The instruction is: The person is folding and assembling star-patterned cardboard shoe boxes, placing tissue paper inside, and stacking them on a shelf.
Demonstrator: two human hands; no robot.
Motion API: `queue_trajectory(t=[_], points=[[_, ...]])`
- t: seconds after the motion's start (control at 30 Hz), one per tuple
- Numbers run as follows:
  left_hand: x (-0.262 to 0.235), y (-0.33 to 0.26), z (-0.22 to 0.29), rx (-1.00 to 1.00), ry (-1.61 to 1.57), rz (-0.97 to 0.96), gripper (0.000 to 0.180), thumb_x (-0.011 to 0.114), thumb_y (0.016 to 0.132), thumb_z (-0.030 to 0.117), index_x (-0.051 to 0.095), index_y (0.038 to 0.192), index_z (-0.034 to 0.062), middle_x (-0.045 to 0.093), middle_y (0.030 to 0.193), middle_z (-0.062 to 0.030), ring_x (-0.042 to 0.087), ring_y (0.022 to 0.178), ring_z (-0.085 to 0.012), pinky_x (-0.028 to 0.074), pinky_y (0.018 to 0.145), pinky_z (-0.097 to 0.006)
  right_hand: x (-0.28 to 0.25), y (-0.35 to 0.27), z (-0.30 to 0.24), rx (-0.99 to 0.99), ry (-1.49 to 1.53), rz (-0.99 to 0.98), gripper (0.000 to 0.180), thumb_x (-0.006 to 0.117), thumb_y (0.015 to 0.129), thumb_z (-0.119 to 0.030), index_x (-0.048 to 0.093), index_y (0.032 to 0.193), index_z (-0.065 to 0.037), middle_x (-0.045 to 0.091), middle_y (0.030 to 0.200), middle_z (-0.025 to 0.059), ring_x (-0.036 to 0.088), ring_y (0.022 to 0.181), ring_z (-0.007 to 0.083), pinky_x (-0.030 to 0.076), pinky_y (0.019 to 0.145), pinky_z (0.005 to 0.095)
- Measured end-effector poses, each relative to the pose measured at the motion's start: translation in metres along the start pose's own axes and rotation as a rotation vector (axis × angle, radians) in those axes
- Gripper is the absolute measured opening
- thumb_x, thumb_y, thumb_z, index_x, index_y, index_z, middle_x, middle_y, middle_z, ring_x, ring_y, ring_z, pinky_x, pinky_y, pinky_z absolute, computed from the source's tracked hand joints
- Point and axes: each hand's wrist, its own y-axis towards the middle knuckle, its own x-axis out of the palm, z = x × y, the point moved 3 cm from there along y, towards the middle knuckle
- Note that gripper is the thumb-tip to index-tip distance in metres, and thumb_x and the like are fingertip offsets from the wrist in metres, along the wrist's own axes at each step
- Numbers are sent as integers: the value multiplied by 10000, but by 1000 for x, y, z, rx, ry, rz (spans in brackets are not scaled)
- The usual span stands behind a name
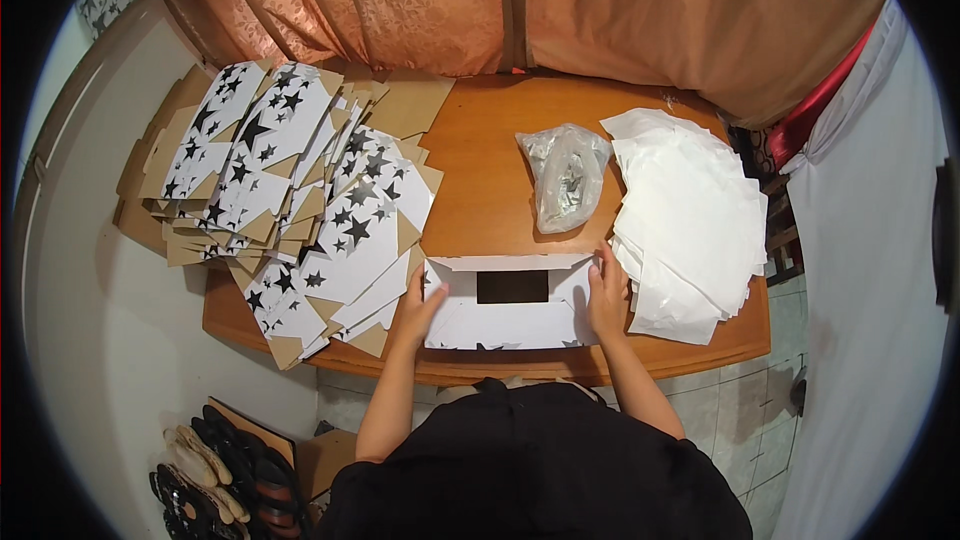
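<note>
A flat white cardboard box blank (505,315) with a dark rectangular window lies on the wooden table (490,160) just in front of me. My left hand (415,308) rests on its left end, fingers spread on the card. My right hand (606,292) presses on its right end, next to a stack of white sheets (690,220). The blank's top flap is folded up along its far edge.
A big fanned pile of star-printed box blanks (300,180) covers the table's left side and overhangs it. A clear plastic bag (565,175) with small parts lies behind the blank. Orange curtains (420,0) hang behind. Shoes (205,480) sit on the floor at lower left.
</note>
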Motion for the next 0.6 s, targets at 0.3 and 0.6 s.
queue_trajectory(t=[0.3,0.6], points=[[16,-5,43,-128,565,-5,1023,720,641,543,237,1378,23,441,1326,-198,380,1264,-311,22,1044,-581,4,2,-22,-113,-600,-174,558,661,767,-299,461,1234,-68,444,1236,153,380,1162,309,258,983,402],[32,-15,67,102,720,162,932,787,674,250,223,1360,-33,582,1102,-264,588,1008,-372,476,831,-354,7,4,-18,-76,-355,-283,628,658,786,-224,362,1294,-4,421,1275,236,428,1181,373,359,977,390]])
